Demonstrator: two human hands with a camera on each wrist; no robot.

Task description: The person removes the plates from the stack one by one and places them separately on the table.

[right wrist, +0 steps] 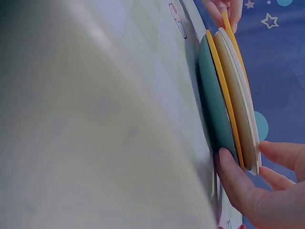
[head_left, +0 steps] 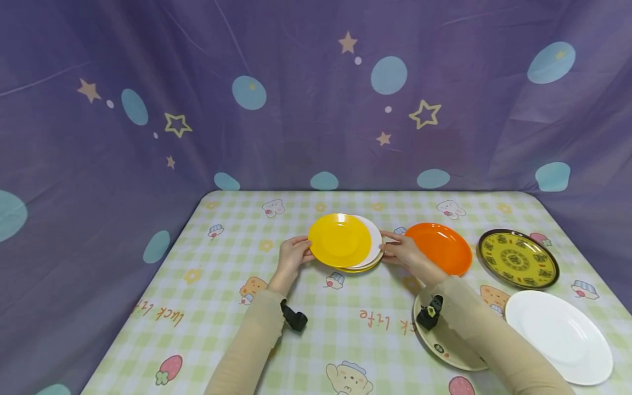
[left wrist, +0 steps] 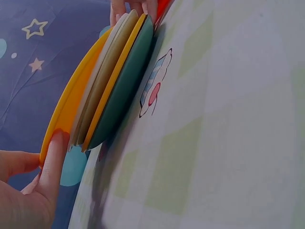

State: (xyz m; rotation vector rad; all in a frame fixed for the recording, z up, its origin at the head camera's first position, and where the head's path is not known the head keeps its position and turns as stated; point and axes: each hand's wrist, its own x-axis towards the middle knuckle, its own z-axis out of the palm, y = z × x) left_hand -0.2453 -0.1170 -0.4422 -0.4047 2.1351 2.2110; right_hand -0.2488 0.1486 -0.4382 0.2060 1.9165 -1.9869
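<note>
My left hand (head_left: 293,255) pinches the left rim of a plain yellow plate (head_left: 339,241). That plate lies tilted and shifted left over a stack of small plates, its left side raised off them. Just beneath it shows a white plate (head_left: 376,240). Lower down, the left wrist view shows a beige plate (left wrist: 106,78), another yellow-rimmed plate (left wrist: 116,76) and a dark green plate (left wrist: 127,90) at the bottom. My right hand (head_left: 404,251) grips the stack's right edge; in the right wrist view one digit is by the green underside and other fingertips touch the white rim.
To the right of the stack lie an orange plate (head_left: 439,248), a dark-rimmed patterned plate (head_left: 518,259) and a white oval plate (head_left: 558,334). A cream plate (head_left: 444,345) is partly hidden under my right forearm. The checked tablecloth (head_left: 197,307) covers the table; a purple curtain (head_left: 306,142) stands behind.
</note>
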